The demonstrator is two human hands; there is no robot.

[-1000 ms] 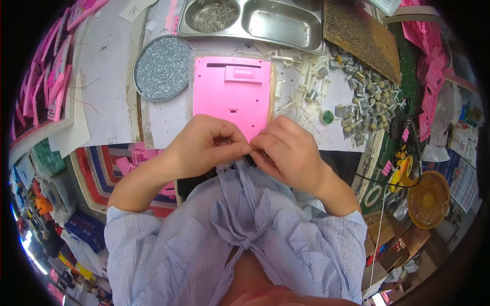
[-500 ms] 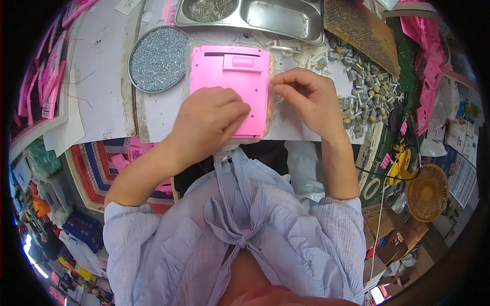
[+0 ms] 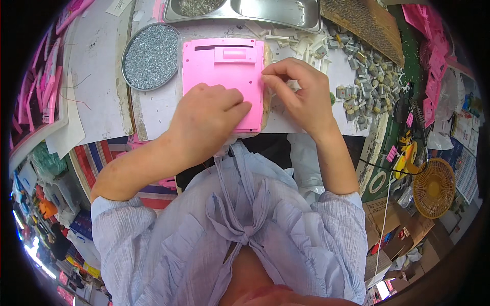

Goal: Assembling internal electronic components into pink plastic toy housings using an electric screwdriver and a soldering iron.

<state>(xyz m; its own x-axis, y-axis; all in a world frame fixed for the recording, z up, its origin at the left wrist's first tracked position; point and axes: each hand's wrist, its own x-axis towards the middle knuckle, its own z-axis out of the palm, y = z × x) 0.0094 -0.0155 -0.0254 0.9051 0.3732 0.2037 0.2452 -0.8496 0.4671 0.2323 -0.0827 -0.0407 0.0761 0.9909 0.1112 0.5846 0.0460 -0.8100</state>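
A flat pink plastic panel (image 3: 221,71), with a long dark slot near its far edge and a raised pink block (image 3: 235,54) below it, lies on a padded support wrapped in clear film (image 3: 267,56). My left hand (image 3: 206,117) rests over the panel's near left part, fingers curled in and closed. What those fingers hold, if anything, is hidden. At the panel's right edge, my right hand (image 3: 303,94) has thumb and index fingertips brought together in a pinch. Anything between them is too small to make out.
Small silver screws fill a round tray (image 3: 151,57) left of the panel. Behind stands a divided metal tray (image 3: 278,14). Many small metal-and-white parts (image 3: 365,89) lie heaped at the right, near a brown board (image 3: 363,28). Pink pieces (image 3: 43,84) are stacked far left.
The whole view has shifted slightly. My right thumb and index fingertips have come closer together and now reach the panel's right edge. My left hand stays over the panel.
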